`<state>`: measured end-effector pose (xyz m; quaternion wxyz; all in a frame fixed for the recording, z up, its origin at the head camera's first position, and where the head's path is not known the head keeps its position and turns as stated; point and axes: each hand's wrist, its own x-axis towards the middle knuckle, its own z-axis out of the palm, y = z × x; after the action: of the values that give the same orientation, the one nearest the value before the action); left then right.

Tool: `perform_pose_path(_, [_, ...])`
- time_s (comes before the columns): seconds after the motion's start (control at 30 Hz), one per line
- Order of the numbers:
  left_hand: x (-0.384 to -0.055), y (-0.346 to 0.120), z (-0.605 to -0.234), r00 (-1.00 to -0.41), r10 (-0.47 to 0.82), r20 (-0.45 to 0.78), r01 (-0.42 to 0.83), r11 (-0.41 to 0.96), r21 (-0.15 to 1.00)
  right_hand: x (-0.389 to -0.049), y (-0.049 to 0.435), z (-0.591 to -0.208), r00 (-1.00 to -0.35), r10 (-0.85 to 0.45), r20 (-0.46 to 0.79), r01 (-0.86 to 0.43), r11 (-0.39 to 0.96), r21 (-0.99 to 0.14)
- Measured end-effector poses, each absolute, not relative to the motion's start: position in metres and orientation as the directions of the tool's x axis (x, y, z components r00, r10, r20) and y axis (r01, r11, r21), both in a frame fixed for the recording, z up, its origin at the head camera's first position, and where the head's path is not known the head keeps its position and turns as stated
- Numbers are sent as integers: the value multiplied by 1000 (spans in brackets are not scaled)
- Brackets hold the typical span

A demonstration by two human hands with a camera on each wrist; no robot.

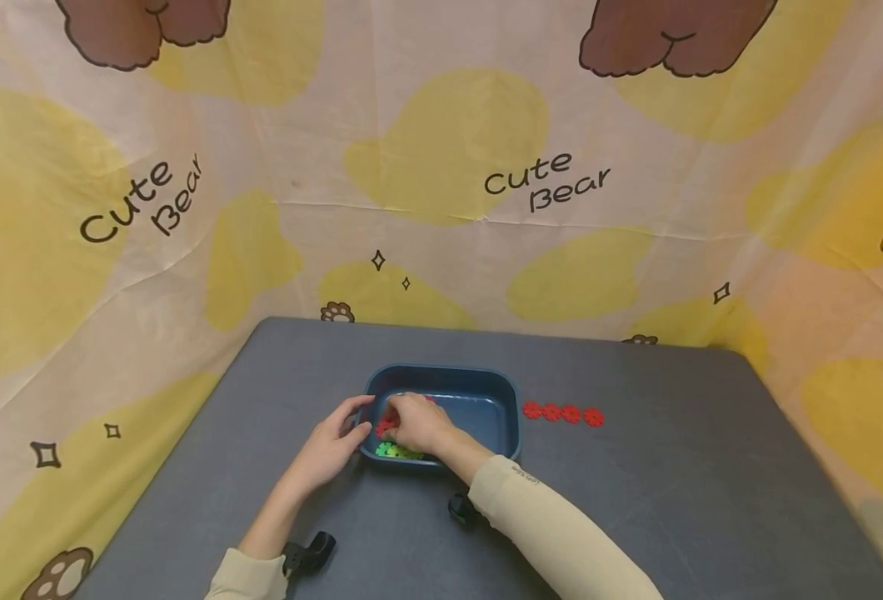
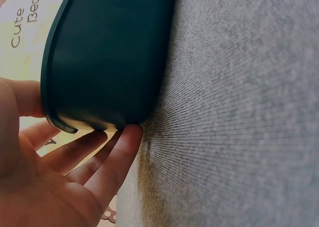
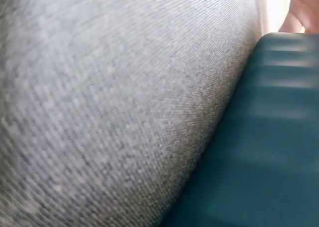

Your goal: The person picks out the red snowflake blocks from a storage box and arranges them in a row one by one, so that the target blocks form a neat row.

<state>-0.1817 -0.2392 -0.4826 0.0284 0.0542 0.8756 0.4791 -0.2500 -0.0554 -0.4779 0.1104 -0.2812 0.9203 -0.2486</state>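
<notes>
A dark blue plastic box (image 1: 497, 400) stands on the table. My left hand (image 1: 329, 446) holds its left end. In the left wrist view, a digit of that hand (image 2: 30, 97) lies at the rim while other fingers press the outer wall. My right hand (image 1: 417, 423) reaches down inside, its fingers curled at a red flower-shaped disc (image 1: 383, 428) in the left part. Green flower-shaped discs (image 1: 391, 450) lie along the near wall, partly covered by this hand. In the right wrist view only the box's outer wall (image 3: 269, 157) shows, not the right fingers.
A row of several red flower-shaped discs (image 1: 561, 412) lies on the grey table (image 1: 674, 483) just right of the box. Behind the table hangs a printed cloth (image 1: 441, 150). Dark wrist cameras (image 1: 310, 552) stick out from both wrists.
</notes>
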Motion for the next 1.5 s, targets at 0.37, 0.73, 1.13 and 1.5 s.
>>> perform_pose_path(0.37, [-181, -236, -484, -994, 104, -14, 44, 536, 843, -249, -47, -480, -842, -535, -64, -394, 693, -604])
perform_pose_path(0.73, [-180, -236, -483, -994, 110, -12, 50, 548, 835, -245, -33, -473, -853, -519, -59, -321, 611, -723])
perform_pose_path(1.13, [-182, -237, -485, -996, 83, -33, 20, 566, 824, -238, -3, -457, -837, -547, -18, -344, 552, -759])
perform_pose_path(1.5, [-179, -236, -481, -995, 100, -16, 43, 558, 829, -224, 24, -438, -835, -548, 52, -378, 502, -778])
